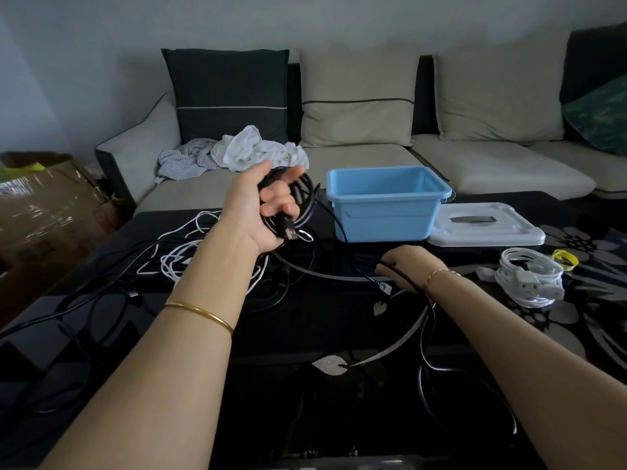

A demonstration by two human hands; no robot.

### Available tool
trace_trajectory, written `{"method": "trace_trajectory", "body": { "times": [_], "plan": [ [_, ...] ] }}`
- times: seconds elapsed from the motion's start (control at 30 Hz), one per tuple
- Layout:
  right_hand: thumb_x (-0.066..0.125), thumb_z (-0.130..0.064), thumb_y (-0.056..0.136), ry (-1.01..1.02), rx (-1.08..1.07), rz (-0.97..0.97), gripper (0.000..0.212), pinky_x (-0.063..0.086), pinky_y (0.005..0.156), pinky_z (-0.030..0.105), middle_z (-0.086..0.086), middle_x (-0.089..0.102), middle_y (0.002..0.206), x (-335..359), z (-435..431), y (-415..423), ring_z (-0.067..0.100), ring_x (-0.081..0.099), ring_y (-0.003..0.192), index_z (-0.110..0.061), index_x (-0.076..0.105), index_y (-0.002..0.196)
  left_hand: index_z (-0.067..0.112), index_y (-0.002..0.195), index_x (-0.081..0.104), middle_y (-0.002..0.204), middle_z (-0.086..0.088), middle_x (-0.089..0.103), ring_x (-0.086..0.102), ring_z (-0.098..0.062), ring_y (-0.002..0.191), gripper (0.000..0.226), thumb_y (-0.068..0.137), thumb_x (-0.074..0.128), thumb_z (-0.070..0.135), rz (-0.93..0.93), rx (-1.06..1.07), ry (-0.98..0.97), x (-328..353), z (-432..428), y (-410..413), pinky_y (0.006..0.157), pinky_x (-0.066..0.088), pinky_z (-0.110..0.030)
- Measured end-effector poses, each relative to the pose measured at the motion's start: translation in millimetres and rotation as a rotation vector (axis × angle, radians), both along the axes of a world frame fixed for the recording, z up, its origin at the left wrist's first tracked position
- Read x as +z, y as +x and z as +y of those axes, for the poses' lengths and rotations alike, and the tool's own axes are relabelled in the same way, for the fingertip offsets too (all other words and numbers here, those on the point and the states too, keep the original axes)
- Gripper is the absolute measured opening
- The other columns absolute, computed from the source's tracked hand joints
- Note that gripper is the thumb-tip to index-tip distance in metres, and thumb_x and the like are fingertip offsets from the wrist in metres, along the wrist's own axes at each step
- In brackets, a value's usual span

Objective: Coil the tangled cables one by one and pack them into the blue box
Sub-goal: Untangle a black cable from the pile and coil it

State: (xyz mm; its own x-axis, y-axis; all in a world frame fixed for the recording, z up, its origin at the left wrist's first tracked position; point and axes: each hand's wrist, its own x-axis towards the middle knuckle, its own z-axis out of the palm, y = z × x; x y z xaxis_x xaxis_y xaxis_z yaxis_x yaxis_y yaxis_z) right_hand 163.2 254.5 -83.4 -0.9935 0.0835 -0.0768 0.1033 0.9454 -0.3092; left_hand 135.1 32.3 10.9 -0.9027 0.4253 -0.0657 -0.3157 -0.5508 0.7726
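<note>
My left hand [263, 205] is raised above the table and grips a coil of black cable [302, 198], whose plug end sticks out below my fingers. The free tail of that black cable runs down over the table to my right hand [407, 266], which holds it low near the table top, fingers curled round it. The open blue box [383, 218] stands just right of the coil, at the table's far edge. A tangle of white cables [183, 256] and further black cables [101, 300] lies on the left of the table.
The box's white lid [485, 225] lies right of the box. A bundled white cable [529, 279] and a yellow band [565, 259] sit at the right. The table [305, 385] is black glass with a flower pattern. A sofa with cushions and crumpled cloth [237, 150] stands behind; a cardboard box [44, 205] at left.
</note>
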Motion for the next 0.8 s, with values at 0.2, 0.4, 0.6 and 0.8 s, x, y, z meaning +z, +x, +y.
{"method": "trace_trajectory", "body": {
  "times": [0.2, 0.4, 0.6, 0.8],
  "plan": [
    [0.050, -0.037, 0.094, 0.099, 0.343, -0.034, 0.022, 0.049, 0.083, 0.030, -0.005, 0.060, 0.088, 28, -40, 26, 0.017, 0.057, 0.089, -0.026, 0.067, 0.101, 0.003, 0.100, 0.062, 0.040, 0.009, 0.032, 0.027, -0.005, 0.033, 0.067, 0.096, 0.028, 0.060, -0.036, 0.388, 0.100, -8, -15, -20, 0.042, 0.039, -0.017],
    [0.050, -0.041, 0.092, 0.230, 0.531, 0.142, 0.024, 0.048, 0.074, 0.030, -0.004, 0.062, 0.084, 50, -61, 55, 0.010, 0.048, 0.075, -0.024, 0.066, 0.100, 0.011, 0.075, 0.047, 0.045, 0.007, 0.035, 0.029, -0.010, 0.034, 0.055, 0.096, 0.030, 0.059, -0.019, 0.591, 0.041, -22, -14, -31, 0.044, 0.042, -0.020],
    [0.052, -0.036, 0.093, 0.189, 0.594, 0.316, 0.018, 0.048, 0.073, 0.033, -0.005, 0.061, 0.086, 66, -66, 67, 0.015, 0.055, 0.084, -0.026, 0.066, 0.098, 0.011, 0.082, 0.049, 0.041, 0.007, 0.038, 0.034, -0.010, 0.036, 0.040, 0.101, 0.037, 0.043, 0.229, 0.682, -0.194, -31, 14, -22, 0.052, 0.048, -0.025],
    [0.050, -0.032, 0.086, 0.107, 0.500, 0.615, 0.024, 0.050, 0.067, 0.043, -0.001, 0.067, 0.087, 88, -47, 68, 0.024, 0.062, 0.083, -0.026, 0.071, 0.097, 0.010, 0.078, 0.050, 0.043, 0.005, 0.041, 0.043, -0.010, 0.041, 0.030, 0.101, 0.043, 0.029, 0.745, 0.362, -0.631, -44, 31, -6, 0.061, 0.054, -0.025]
  ]
}}
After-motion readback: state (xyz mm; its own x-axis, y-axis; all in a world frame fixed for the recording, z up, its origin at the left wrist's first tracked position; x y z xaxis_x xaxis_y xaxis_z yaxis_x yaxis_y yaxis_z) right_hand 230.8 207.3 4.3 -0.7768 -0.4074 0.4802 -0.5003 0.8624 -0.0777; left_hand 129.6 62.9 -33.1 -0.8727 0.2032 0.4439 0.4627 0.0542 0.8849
